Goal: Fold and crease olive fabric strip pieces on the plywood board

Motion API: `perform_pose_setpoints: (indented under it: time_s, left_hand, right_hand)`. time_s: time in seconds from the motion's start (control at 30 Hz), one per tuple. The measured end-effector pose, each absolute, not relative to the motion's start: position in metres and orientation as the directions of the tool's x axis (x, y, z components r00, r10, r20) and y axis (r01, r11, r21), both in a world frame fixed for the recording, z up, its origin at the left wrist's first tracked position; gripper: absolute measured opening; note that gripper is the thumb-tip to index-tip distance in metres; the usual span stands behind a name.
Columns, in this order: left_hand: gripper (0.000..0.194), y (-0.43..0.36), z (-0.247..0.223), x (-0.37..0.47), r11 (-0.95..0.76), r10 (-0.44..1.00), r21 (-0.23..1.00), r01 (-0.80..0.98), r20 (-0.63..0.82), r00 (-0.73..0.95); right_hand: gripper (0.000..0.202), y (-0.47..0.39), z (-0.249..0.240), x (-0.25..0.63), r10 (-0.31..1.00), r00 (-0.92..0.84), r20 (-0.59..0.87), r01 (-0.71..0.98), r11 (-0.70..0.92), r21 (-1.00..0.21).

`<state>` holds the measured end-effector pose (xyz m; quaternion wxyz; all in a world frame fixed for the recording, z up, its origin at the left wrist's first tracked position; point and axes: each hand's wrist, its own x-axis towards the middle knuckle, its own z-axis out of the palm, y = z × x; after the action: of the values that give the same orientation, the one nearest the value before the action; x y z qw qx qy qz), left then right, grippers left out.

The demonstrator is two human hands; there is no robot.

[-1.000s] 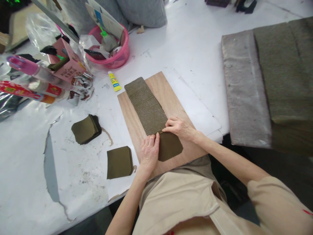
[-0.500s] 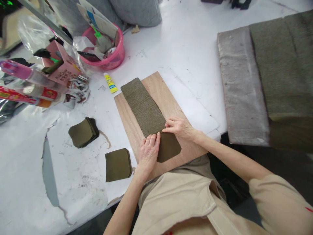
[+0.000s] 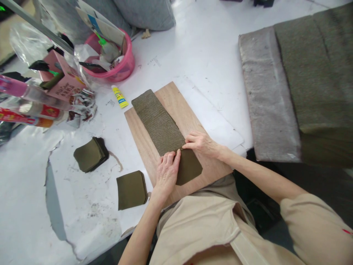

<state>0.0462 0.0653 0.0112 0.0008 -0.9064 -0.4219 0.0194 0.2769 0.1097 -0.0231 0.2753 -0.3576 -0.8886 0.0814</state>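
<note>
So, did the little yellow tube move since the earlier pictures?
No. The yellow tube lies the same way from the pink basket, on its near side; the whole view shifted instead.

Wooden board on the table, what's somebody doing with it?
A person's left hand and right hand touch the line where a textured olive strip meets a smooth olive piece, on the wooden board. Two stacks of smooth olive pieces lie left of the board. A yellow tube lies off it, near the strip's far end.
</note>
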Motion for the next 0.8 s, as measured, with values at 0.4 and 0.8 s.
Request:
perform_pose_setpoints:
  time_s: [0.4,0.8]
  left_hand:
    - [0.058,0.072,0.017,0.055,-0.678,0.733,-0.038,0.734,-0.102,0.673]
    - [0.058,0.073,0.021,0.058,-0.676,0.731,-0.020,0.736,-0.143,0.667]
  right_hand:
    - [0.025,0.108,-0.019,0.282,0.692,-0.597,0.406,0.591,0.721,-0.361]
    - [0.027,0.107,-0.016,0.283,0.684,-0.616,0.390,0.616,0.727,-0.302]
